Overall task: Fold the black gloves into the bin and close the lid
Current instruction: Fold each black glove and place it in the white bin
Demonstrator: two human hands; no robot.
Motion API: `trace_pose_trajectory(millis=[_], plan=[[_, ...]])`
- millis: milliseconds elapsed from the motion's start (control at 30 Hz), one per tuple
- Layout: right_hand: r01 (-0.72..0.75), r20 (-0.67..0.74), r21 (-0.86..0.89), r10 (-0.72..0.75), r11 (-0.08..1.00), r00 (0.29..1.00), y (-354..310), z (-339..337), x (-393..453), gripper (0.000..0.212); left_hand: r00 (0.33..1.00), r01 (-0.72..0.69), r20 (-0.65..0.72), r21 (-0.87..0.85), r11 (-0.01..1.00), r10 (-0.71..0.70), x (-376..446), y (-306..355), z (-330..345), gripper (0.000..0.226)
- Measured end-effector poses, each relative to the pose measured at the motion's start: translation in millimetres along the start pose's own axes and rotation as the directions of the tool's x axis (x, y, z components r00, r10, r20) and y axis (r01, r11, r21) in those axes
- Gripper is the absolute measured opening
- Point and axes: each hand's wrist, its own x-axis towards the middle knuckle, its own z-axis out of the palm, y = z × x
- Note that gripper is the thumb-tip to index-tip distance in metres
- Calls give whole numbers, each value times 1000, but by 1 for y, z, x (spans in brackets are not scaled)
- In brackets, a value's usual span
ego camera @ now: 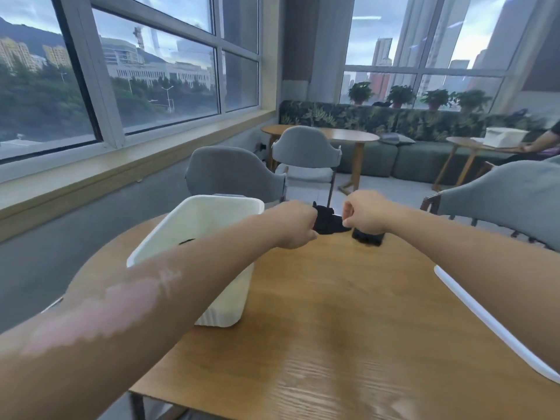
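Note:
A black glove [328, 222] hangs bunched just above the far part of the wooden table [348, 313]. My left hand [295, 227] grips its left end and my right hand [365, 212] pinches its right end. A white open bin [209, 213] stands on the table's left side, under my left forearm; a small black scrap [186, 241] shows inside it. The white lid [497, 322] lies along the table's right edge, partly hidden by my right arm.
A black phone-like object [368, 237] lies on the table below my right hand. Grey chairs [236, 174] stand beyond the table and at the right [509, 198]. Further back are another table, a sofa and a seated person's arm [542, 140].

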Motion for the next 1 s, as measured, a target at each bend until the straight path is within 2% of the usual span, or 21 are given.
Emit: trace_pose_trajectory(millis=[200, 400, 467, 567, 767, 867, 1000], plan=[[-51, 70, 24, 49, 998, 996, 49, 47, -21, 17, 998, 55, 49, -116, 992, -49, 10, 20, 72, 31], [-81, 138, 20, 77, 997, 987, 85, 104, -24, 44, 985, 162, 102, -251, 954, -140, 7, 27, 147, 60], [-95, 148, 16, 92, 995, 985, 96, 119, -20, 44, 984, 176, 70, -272, 946, -163, 6, 24, 161, 70], [-113, 157, -4, 112, 994, 981, 108, 134, -9, 38, 983, 184, 32, -208, 961, -181, 1, 18, 179, 73], [-142, 63, 17, 140, 990, 988, 130, 142, 30, 51, 971, 189, -97, -253, 949, -220, 1, 11, 199, 62], [-176, -26, 85, 179, 981, 984, 138, 144, 50, 43, 966, 192, -120, -252, 949, -228, 3, 9, 200, 59], [-228, -144, 156, 251, 961, 957, 143, 144, 70, 49, 965, 199, -118, -257, 946, -235, 2, 10, 199, 58]])
